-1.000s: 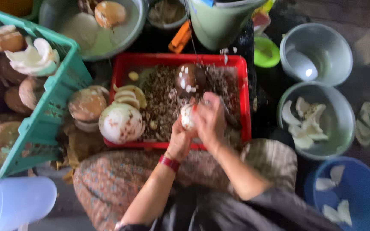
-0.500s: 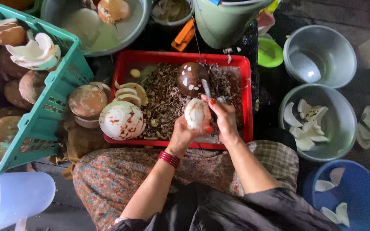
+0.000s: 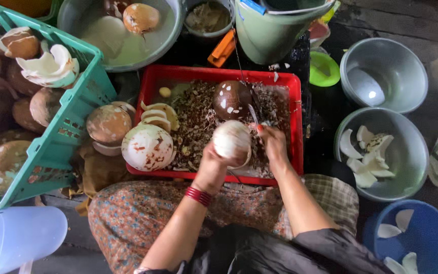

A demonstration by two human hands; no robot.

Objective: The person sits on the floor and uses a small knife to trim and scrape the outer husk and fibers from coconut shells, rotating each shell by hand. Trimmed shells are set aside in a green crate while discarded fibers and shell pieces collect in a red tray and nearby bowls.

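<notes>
My left hand [image 3: 212, 163] grips a round, mostly white peeled coconut [image 3: 230, 139] from below, over the red tray [image 3: 296, 133]. My right hand [image 3: 272, 143] holds a small knife [image 3: 253, 115] with its blade against the coconut's right side. A brown coconut [image 3: 230, 98] with white patches lies in the tray just beyond, on a layer of brown shavings [image 3: 192, 124]. A peeled white coconut [image 3: 147, 147] rests on the tray's left edge, next to several white slices [image 3: 158, 115].
A green crate [image 3: 79, 114] of brown coconuts stands at left. Behind the tray are a metal basin [image 3: 171, 31] with liquid and a green bucket [image 3: 275, 31]. At right: two grey bowls [image 3: 415, 151], one holding white pieces, and a blue bowl [image 3: 434, 242].
Both hands and the white coconut have shifted slightly right and turned it; the knife blade now shows above my right hand against the coconut.
</notes>
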